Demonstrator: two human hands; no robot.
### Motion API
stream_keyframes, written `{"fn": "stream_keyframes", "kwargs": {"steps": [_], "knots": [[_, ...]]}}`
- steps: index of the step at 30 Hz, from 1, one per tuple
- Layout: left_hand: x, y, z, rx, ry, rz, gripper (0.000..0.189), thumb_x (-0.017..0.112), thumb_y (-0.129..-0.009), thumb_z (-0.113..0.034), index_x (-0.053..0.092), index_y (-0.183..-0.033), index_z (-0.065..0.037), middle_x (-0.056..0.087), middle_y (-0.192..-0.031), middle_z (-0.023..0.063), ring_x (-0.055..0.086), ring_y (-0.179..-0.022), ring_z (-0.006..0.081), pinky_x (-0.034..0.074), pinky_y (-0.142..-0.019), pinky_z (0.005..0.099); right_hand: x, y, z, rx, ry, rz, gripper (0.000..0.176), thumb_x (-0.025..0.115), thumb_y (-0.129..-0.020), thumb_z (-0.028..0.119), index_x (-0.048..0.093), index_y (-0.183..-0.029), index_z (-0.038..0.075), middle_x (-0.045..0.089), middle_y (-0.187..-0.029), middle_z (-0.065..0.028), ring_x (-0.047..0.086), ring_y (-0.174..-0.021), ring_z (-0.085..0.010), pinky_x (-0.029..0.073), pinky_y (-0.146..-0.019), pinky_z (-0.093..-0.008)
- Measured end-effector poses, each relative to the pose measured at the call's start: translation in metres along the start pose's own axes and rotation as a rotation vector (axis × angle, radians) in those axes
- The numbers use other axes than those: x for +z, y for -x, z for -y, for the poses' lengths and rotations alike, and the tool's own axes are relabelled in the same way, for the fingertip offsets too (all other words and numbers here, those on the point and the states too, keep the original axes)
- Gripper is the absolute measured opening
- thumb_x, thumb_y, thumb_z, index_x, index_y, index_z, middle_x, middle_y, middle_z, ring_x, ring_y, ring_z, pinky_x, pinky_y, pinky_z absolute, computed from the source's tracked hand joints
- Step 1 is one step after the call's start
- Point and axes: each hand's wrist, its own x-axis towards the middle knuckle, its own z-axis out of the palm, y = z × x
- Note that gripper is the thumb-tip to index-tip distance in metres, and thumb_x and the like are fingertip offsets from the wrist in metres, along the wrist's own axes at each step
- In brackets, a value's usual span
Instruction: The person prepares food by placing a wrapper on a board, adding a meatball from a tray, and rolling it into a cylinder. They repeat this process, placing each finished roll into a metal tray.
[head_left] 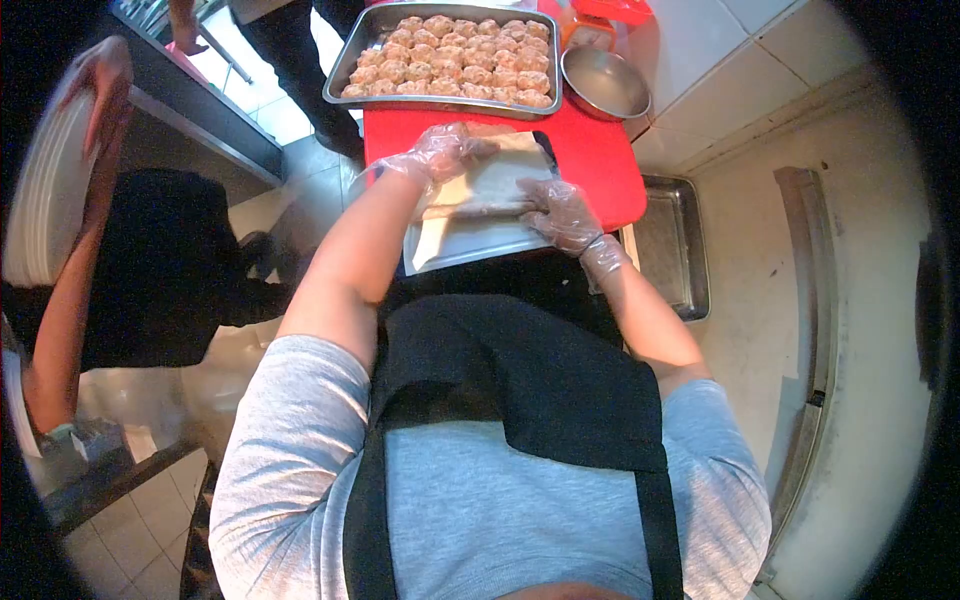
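Note:
Both of my hands wear clear plastic gloves. A shallow rectangular tray lies on the near part of the red table, close to my apron. Over it is a pale, thin sheet, with a yellowish surface showing around it; whether it is paper or film I cannot make out. At the tray's far left, my left hand has its fingers closed at the sheet's far edge. My right hand pinches the sheet's near right side, where a folded or rolled edge runs across.
Beyond my hands stands a large metal tray full of round, pinkish raw portions in rows. A metal bowl sits on the red table by the tiled wall. Lower right is another metal pan. To my left, another person's arm holds stacked white plates.

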Motion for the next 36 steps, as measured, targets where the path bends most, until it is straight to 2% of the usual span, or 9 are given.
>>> {"fn": "stream_keyframes", "kwargs": {"steps": [4,6,9,11,23,29,30,32,36], "knots": [[0.021,0.007,0.024,0.278,0.054,-0.210,0.036,0.063,-0.087,-0.026,0.066,-0.121,-0.016,0.065,-0.111,0.0168,0.062,-0.104,0.0325,0.048,-0.095,0.0422,0.007,-0.003,-0.010,-0.152,0.433,-0.028,0.045,0.065,-0.080,0.027,0.062,-0.122,0.010,0.064,-0.119,-0.0157,0.059,-0.108,-0.0331,0.046,-0.095,-0.0449],[-0.029,0.071,-0.040,0.120,0.121,-0.226,0.033,0.069,-0.082,-0.024,0.069,-0.113,-0.012,0.065,-0.118,0.0141,0.062,-0.106,0.0298,0.048,-0.096,0.0413,0.011,-0.009,0.007,-0.173,0.570,0.064,0.039,0.062,-0.079,0.033,0.067,-0.110,0.011,0.065,-0.109,-0.0133,0.057,-0.110,-0.0314,0.045,-0.095,-0.0462],[0.018,0.090,-0.052,-0.213,0.217,-0.242,0.015,0.068,-0.081,-0.019,0.073,-0.091,-0.010,0.069,-0.091,0.0131,0.066,-0.090,0.0261,0.051,-0.084,0.0392,0.030,-0.025,0.031,-0.151,0.523,0.129,0.022,0.064,-0.078,0.029,0.070,-0.088,0.011,0.066,-0.096,-0.0133,0.060,-0.097,-0.0312,0.047,-0.089,-0.0465],[0.042,0.096,-0.045,0.036,0.223,-0.411,0.017,0.069,-0.081,-0.024,0.072,-0.086,-0.008,0.066,-0.084,0.0141,0.063,-0.081,0.0306,0.051,-0.078,0.0420,0.036,-0.034,0.032,-0.178,0.520,0.134,0.032,0.063,-0.082,0.042,0.070,-0.085,0.011,0.064,-0.086,-0.0158,0.059,-0.089,-0.0352,0.046,-0.081,-0.0477],[0.037,0.098,-0.065,-0.031,0.158,-0.361,0.018,0.067,-0.080,-0.022,0.069,-0.086,-0.005,0.062,-0.087,0.0197,0.061,-0.085,0.0386,0.049,-0.077,0.0477,0.040,-0.025,0.056,0.005,0.584,0.034,0.020,0.070,-0.076,0.024,0.074,-0.090,0.011,0.068,-0.091,-0.0163,0.064,-0.092,-0.0348,0.050,-0.083,-0.0454],[0.061,0.100,-0.032,0.096,0.406,-0.366,0.014,0.068,-0.079,-0.019,0.066,-0.086,-0.007,0.063,-0.087,0.0190,0.061,-0.084,0.0363,0.050,-0.076,0.0451,0.030,-0.017,0.014,-0.218,0.587,0.029,0.016,0.064,-0.081,0.026,0.072,-0.087,0.014,0.066,-0.086,-0.0093,0.064,-0.087,-0.0285,0.051,-0.078,-0.0416],[0.057,0.104,-0.030,0.032,0.242,-0.392,0.016,0.070,-0.078,-0.021,0.065,-0.087,-0.008,0.064,-0.088,0.0183,0.063,-0.086,0.0346,0.051,-0.078,0.0446,0.035,-0.016,-0.017,-0.080,0.238,-0.047,0.012,0.061,-0.081,0.025,0.068,-0.082,0.016,0.063,-0.082,-0.0073,0.063,-0.084,-0.0256,0.051,-0.074,-0.0399],[0.026,0.119,-0.058,-0.258,0.095,-0.288,0.021,0.069,-0.078,-0.022,0.062,-0.092,-0.009,0.065,-0.089,0.0168,0.065,-0.091,0.0363,0.053,-0.080,0.0469,0.035,-0.018,-0.054,-0.348,0.692,-0.078,0.017,0.059,-0.082,0.024,0.062,-0.067,0.015,0.059,-0.069,-0.0076,0.059,-0.070,-0.0270,0.048,-0.065,-0.0412],[0.051,0.094,-0.067,0.180,-0.001,-0.453,0.021,0.070,-0.076,-0.022,0.065,-0.086,-0.005,0.061,-0.085,0.0172,0.061,-0.083,0.0348,0.051,-0.073,0.0447,0.054,-0.031,-0.020,-0.284,0.403,-0.069,0.023,0.057,-0.083,0.022,0.059,-0.066,0.006,0.058,-0.067,-0.0152,0.060,-0.076,-0.0363,0.047,-0.071,-0.0475]]}}
